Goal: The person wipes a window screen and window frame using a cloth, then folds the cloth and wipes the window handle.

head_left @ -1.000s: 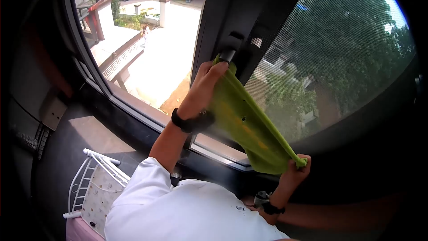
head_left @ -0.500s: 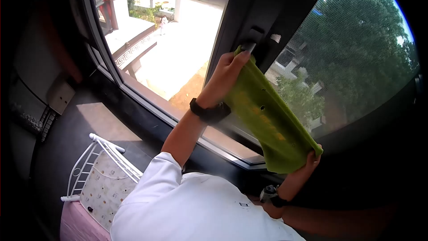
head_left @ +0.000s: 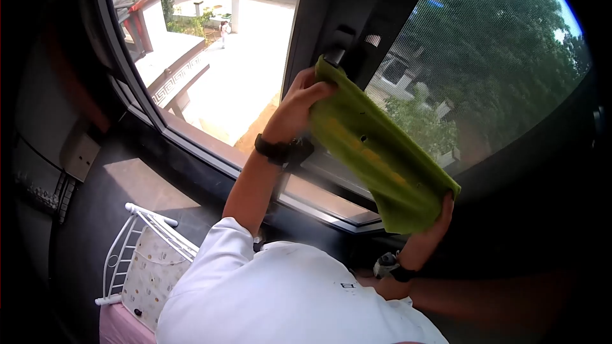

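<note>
Lime-green soft cloth [head_left: 398,181] with yellow print and a small hole slants between both hands, in front of the black window frame [head_left: 366,0]. The left hand [head_left: 294,107] grasps its upper end, thumb in front, just below the dark lever-shaped handle [head_left: 335,55]; the right hand [head_left: 443,213] grasps its lower right corner, fingers partly hidden. Well apart, at lower left, stands a white metal railing [head_left: 153,223].
</note>
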The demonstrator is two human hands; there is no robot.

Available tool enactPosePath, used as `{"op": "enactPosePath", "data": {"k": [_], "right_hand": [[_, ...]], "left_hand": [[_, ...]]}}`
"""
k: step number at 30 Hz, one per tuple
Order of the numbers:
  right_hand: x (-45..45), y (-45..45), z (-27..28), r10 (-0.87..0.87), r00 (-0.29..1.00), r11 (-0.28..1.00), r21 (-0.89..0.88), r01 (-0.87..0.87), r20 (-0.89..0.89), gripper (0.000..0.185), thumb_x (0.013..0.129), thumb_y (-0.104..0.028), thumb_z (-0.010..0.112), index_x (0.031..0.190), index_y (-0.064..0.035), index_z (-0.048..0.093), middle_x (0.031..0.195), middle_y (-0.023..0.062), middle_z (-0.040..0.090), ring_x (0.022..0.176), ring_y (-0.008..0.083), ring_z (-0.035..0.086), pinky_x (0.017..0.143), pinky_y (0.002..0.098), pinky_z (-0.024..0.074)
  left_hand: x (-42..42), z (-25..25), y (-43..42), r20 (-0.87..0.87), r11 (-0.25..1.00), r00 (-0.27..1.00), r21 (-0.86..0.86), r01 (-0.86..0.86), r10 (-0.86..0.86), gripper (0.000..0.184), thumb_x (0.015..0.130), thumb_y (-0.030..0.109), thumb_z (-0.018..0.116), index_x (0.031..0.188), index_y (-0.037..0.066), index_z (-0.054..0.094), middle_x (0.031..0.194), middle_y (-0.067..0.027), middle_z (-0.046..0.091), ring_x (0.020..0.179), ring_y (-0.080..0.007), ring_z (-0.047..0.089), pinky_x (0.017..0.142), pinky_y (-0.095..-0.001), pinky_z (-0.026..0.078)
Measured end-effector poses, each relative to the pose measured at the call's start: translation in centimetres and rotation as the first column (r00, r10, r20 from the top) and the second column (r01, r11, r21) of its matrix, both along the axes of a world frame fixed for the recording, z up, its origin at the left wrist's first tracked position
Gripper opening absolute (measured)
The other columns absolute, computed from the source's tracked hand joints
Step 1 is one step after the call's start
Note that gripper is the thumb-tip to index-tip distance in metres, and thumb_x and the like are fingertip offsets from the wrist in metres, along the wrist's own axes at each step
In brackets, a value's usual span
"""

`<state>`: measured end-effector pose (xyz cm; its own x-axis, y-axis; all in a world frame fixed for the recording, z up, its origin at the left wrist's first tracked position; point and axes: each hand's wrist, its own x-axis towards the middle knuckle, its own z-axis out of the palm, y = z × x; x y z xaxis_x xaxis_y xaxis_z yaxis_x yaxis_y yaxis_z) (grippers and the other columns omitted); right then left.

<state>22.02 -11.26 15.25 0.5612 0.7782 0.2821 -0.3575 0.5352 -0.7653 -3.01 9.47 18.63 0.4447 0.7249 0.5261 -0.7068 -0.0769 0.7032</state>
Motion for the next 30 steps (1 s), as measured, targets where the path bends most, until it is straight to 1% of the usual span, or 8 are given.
{"op": "enactPosePath", "data": {"k": [9,10,11,16,23,26,28,30], "right_hand": [[-2.0,1.2,2.3,-0.201,0.978,0.979,-0.031,0.199,-0.048,0.027,0.086,-0.020,0.059,0.104,-0.0012,0.051,0.093,0.0081,0.056,0.086,0.0180,0.057,0.076,0.0328,0.0466],[-0.5,1.5,2.6,-0.258,0.950,0.965,-0.005,0.263,0.177,0.024,0.085,-0.018,0.062,0.099,-0.0024,0.051,0.090,0.0051,0.055,0.083,0.0146,0.055,0.074,0.0301,0.0453],[0.9,2.1,2.9,-0.307,0.868,0.947,0.035,0.319,0.391,0.021,0.084,-0.016,0.066,0.094,-0.0036,0.052,0.086,0.0021,0.053,0.080,0.0112,0.053,0.072,0.0274,0.0440],[2.7,5.4,7.4,-0.567,0.448,0.744,0.197,0.639,0.692,0.031,0.076,-0.023,0.075,0.088,-0.0039,0.053,0.083,-0.0007,0.053,0.077,0.0069,0.049,0.069,0.0225,0.0413],[2.5,7.7,6.4,-0.554,0.425,0.686,0.104,0.720,0.716,0.033,0.076,-0.030,0.075,0.085,-0.0049,0.056,0.080,0.0002,0.055,0.073,0.0059,0.050,0.063,0.0221,0.0420],[1.8,8.5,5.8,-0.601,0.234,0.558,0.192,0.807,0.764,0.033,0.076,-0.032,0.073,0.079,-0.0051,0.055,0.071,0.0012,0.054,0.064,0.0087,0.050,0.057,0.0249,0.0417],[1.7,8.8,5.6,-0.664,-0.003,0.477,0.427,0.768,0.748,0.033,0.077,-0.032,0.072,0.075,-0.0049,0.053,0.062,0.0032,0.049,0.053,0.0138,0.047,0.051,0.0282,0.0398],[1.4,9.1,4.5,-0.678,0.085,0.492,0.364,0.791,0.730,0.033,0.077,-0.031,0.072,0.074,-0.0049,0.052,0.060,0.0038,0.047,0.051,0.0152,0.046,0.050,0.0292,0.0391]], "left_hand": [[-0.3,0.7,-1.2,-0.155,0.975,0.965,-0.036,-0.217,0.209,0.024,0.088,0.023,0.058,0.097,0.001,0.059,0.083,-0.0019,0.062,0.075,-0.0077,0.058,0.065,-0.0223,0.047],[-0.2,0.3,-1.0,-0.158,0.977,0.966,-0.034,-0.211,0.203,0.024,0.088,0.023,0.058,0.097,0.001,0.059,0.083,-0.0019,0.062,0.075,-0.0077,0.058,0.065,-0.0223,0.047],[0.0,0.2,-0.6,-0.180,0.961,0.944,0.012,-0.277,0.275,0.024,0.089,0.024,0.057,0.096,0.001,0.059,0.082,-0.0015,0.061,0.074,-0.0071,0.057,0.064,-0.0221,0.047],[0.9,0.0,-0.6,-0.190,0.934,0.916,0.018,-0.356,0.352,0.026,0.091,0.026,0.054,0.094,0.001,0.059,0.081,-0.0005,0.060,0.072,-0.0056,0.055,0.063,-0.0209,0.045],[0.4,-0.6,0.0,-0.151,0.938,0.929,-0.029,-0.346,0.339,0.035,0.093,0.033,0.044,0.096,0.001,0.058,0.083,-0.0032,0.061,0.075,-0.0088,0.056,0.067,-0.0235,0.046],[0.3,-1.6,1.0,-0.126,0.969,0.968,-0.094,-0.228,0.215,0.041,0.090,0.032,0.037,0.102,-0.002,0.057,0.089,-0.0084,0.062,0.079,-0.0149,0.059,0.073,-0.0281,0.047],[0.0,-2.6,1.9,-0.103,0.979,0.982,-0.109,-0.172,0.161,0.051,0.083,0.042,0.049,0.112,0.000,0.053,0.103,-0.0126,0.061,0.092,-0.0219,0.061,0.080,-0.0343,0.050],[0.0,-2.6,1.8,-0.081,0.980,0.986,-0.126,-0.155,0.145,0.051,0.081,0.041,0.051,0.112,0.001,0.053,0.103,-0.0125,0.060,0.092,-0.0226,0.061,0.079,-0.0349,0.050]]}}
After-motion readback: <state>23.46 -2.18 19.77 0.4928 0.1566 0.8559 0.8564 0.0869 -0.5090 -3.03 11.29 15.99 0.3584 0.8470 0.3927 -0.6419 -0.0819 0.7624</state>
